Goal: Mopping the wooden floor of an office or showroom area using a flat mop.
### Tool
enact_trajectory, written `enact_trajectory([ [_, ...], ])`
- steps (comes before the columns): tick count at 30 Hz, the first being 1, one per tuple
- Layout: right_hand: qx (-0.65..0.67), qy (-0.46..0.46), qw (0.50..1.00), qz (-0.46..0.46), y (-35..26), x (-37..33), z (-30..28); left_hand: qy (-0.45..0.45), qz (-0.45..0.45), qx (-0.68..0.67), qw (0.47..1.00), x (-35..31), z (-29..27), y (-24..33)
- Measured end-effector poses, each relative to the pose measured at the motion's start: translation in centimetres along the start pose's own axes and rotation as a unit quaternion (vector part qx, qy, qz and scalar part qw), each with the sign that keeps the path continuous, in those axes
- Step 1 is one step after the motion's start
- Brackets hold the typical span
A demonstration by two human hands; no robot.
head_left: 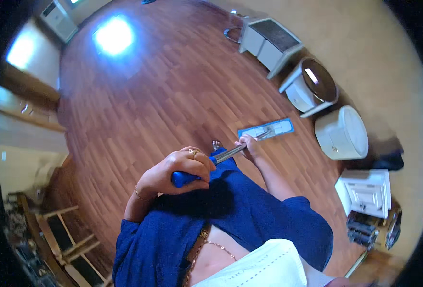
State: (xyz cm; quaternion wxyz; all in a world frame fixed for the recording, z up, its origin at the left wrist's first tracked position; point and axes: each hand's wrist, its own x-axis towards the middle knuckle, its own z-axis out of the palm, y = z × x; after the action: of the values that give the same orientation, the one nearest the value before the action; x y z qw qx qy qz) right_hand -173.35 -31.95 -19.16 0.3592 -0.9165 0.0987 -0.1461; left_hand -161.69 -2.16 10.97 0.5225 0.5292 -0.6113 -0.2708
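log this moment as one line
left hand: around blue grip | right hand: around metal pole | flat mop head: on brown floor

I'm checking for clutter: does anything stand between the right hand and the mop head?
Nothing visible does. The right hand grips the metal pole, which runs to the mop head on the wood floor. The white round cabinet stands farther right, apart.

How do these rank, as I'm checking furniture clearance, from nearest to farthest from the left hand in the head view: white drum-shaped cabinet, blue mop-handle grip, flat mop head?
From the left hand:
1. Blue mop-handle grip: in its grasp.
2. Flat mop head: on the floor, ahead and right.
3. White drum-shaped cabinet: farther right, past the mop head.
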Motion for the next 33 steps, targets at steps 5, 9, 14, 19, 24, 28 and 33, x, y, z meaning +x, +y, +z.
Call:
enact_trajectory([
  [5, -0.042, -0.077, 0.988, -0.126, -0.2, 6.7, 3.6, 0.112, -0.032, 0.086, 0.989, -2.6, 0.8, 0.8],
  [9, -0.016, -0.154, 0.958, -0.242, -5.3, 13.0, 7.5, 0.182, -0.065, 0.189, 0.963, -4.8, 0.4, 2.6],
  [14, 0.092, -0.286, 0.878, -0.372, -14.1, 16.1, 12.8, 0.292, -0.087, 0.276, 0.911, -6.1, 0.5, 8.0],
  [19, 0.144, -0.514, 0.737, -0.414, -21.4, 12.8, 17.8, 0.345, -0.037, 0.343, 0.873, -5.9, 3.4, 12.7],
  [24, 0.225, -0.58, 0.608, -0.492, -25.0, 9.7, 21.8, 0.358, -0.064, 0.412, 0.835, -3.1, 5.3, 13.3],
  [28, 0.242, -0.61, 0.554, -0.511, -26.2, 10.9, 21.7, 0.365, -0.146, 0.47, 0.791, -0.3, 5.0, 11.7],
  [33, 0.215, -0.622, 0.556, -0.508, -23.8, 14.0, 20.3, 0.4, -0.159, 0.469, 0.771, 3.3, 4.3, 9.4],
])
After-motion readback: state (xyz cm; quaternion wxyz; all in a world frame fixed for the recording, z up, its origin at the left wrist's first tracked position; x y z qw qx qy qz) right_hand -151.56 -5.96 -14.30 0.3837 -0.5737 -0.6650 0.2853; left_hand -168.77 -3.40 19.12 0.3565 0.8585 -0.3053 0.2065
